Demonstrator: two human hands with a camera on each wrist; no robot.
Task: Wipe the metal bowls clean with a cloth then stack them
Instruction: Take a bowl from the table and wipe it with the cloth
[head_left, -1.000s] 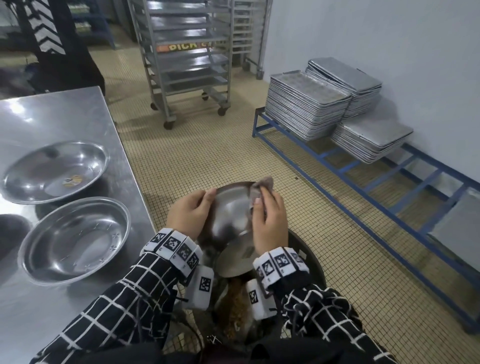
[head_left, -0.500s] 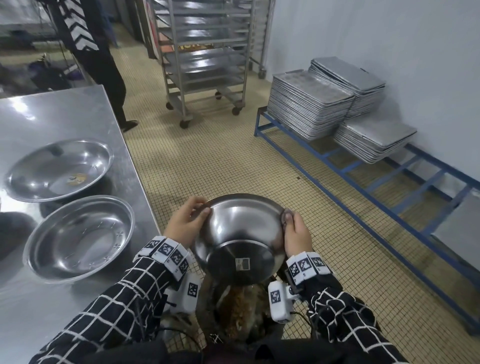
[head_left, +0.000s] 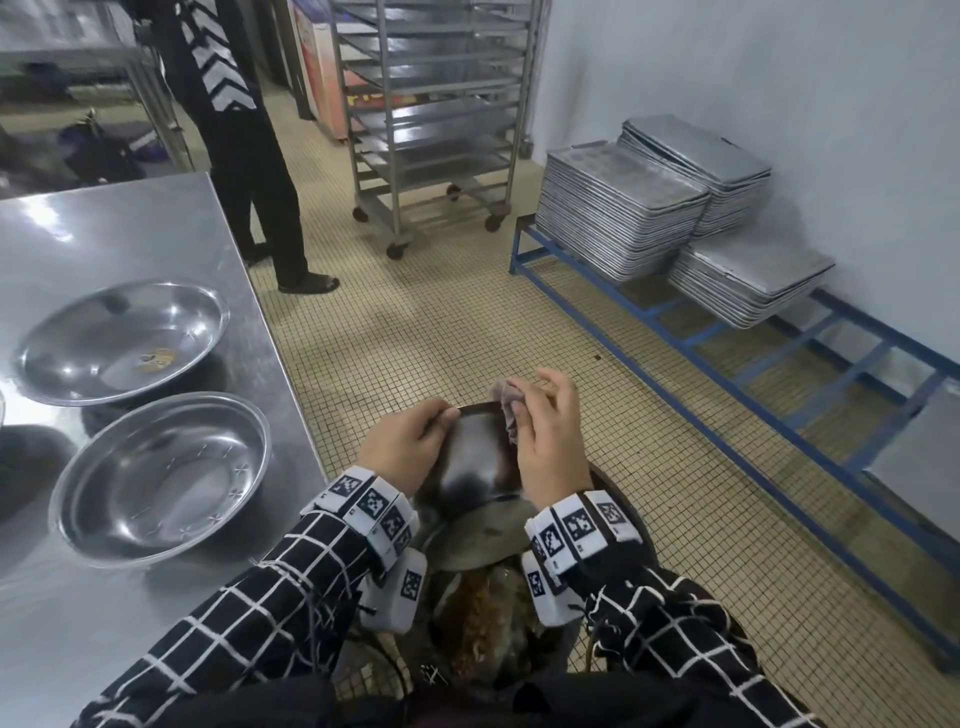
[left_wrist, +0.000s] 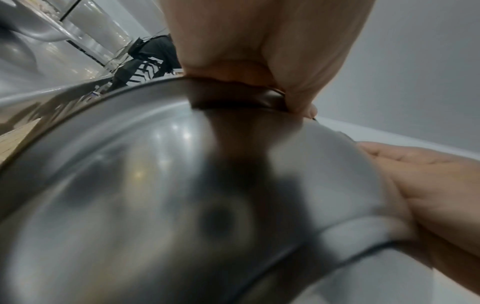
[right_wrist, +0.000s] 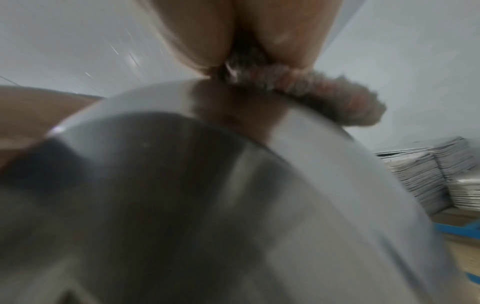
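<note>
Above a dark round bin (head_left: 626, 499) of food scraps beside the steel table (head_left: 130, 223), the left hand (head_left: 402, 449) curls its fingers over the rim of a tilted round metal bowl (head_left: 478, 457), while the right hand (head_left: 545, 441) pinches a grey-pink cloth (head_left: 509, 402) against the bowl's far rim.

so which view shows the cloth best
The right wrist view: the cloth is close, fuzzy, pinched against the bowl rim. The head view shows a small bunch under the right hand; the left wrist view shows none.
</note>
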